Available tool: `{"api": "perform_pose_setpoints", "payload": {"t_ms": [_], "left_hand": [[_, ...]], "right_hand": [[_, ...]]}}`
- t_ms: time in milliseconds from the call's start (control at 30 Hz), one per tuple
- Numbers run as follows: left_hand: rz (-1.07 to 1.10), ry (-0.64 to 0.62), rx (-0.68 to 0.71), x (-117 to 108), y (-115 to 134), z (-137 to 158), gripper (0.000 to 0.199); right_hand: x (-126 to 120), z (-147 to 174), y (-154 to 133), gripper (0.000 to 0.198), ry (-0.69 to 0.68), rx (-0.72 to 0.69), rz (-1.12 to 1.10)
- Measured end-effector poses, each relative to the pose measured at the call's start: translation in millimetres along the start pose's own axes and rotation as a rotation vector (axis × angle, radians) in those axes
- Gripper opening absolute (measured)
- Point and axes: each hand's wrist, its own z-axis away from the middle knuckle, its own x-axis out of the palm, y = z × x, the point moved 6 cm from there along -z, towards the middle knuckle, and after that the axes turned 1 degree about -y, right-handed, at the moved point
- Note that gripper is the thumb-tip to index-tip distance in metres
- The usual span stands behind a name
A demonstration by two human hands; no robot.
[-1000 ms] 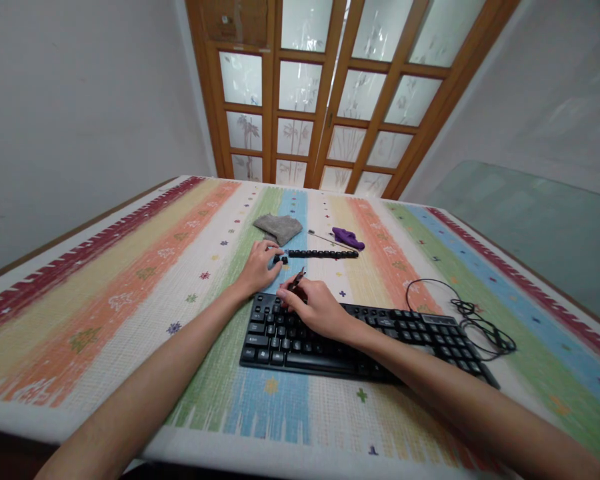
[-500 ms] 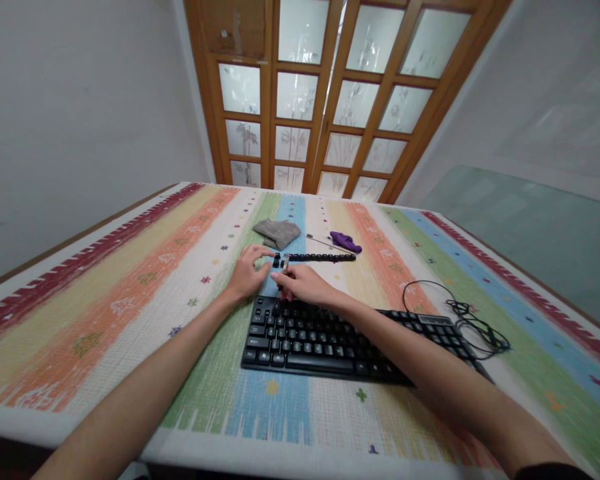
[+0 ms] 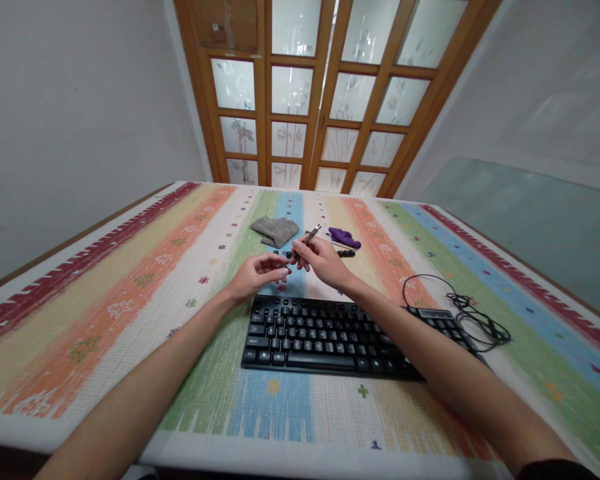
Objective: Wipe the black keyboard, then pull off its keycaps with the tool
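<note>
Probably the weak spot is where the 2 hands meet, over the bench (image 3: 130,373), just beyond the black keyboard (image 3: 300,337). The right hand (image 3: 326,262) grips a slim tool (image 3: 312,235), which slants upward; the left hand (image 3: 255,275) has fingers and thumb drawn nearly together, though whether they pinch a small piece I cannot tell. Anything tiny there could slip from the fingertips and drop. A low knuckle could scatter the small black pieces (image 3: 349,253) partly hidden behind the right hand, and the right forearm (image 3: 420,343), crossing the keyboard, might nudge it.
</note>
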Motion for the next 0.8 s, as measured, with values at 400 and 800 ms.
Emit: {"api": "perform_pose_setpoints", "payload": {"t_ms": [400,800], "left_hand": [[0.114,0.010,-0.092,5,-10,-1,0.046],[0.231,-0.032,-0.085,16,8,3,0.057]], "right_hand": [[-10,21,-2,0.051,-0.014,-0.011,-0.008],[-9,26,-18,0.048,-0.160,-0.060,-0.130]]}}
